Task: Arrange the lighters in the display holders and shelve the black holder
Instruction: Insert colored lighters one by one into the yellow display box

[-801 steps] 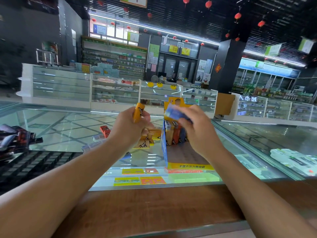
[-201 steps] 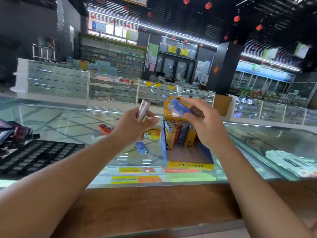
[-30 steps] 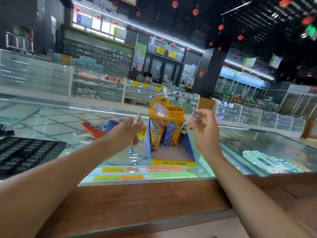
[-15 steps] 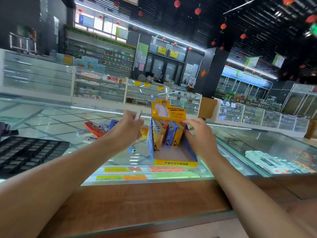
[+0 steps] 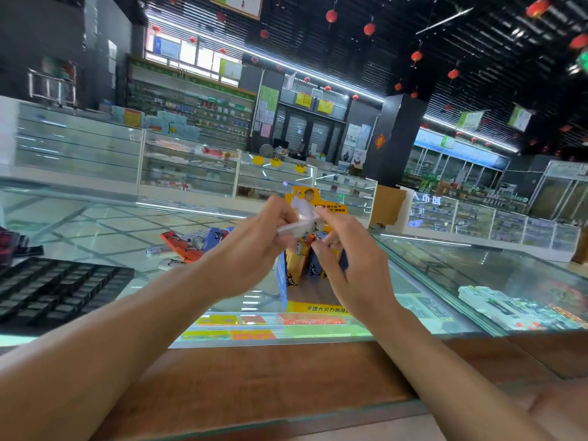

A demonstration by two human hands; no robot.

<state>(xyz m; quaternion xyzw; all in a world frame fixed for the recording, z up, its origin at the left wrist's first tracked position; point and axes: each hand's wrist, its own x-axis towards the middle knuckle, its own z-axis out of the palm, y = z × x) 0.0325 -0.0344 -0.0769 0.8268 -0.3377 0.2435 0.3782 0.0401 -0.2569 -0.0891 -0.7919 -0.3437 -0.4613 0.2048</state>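
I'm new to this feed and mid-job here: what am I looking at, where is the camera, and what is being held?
There is no machine here. These are a person's two bare arms, seen from one camera worn on the head, looking forward and down. The left hand and right hand together pinch a pale lighter above a blue and yellow display holder, which has a few standing lighters in it. The holder sits on a glass counter. Loose lighters lie on the glass to its left, and a black holder with many slots lies at the far left.
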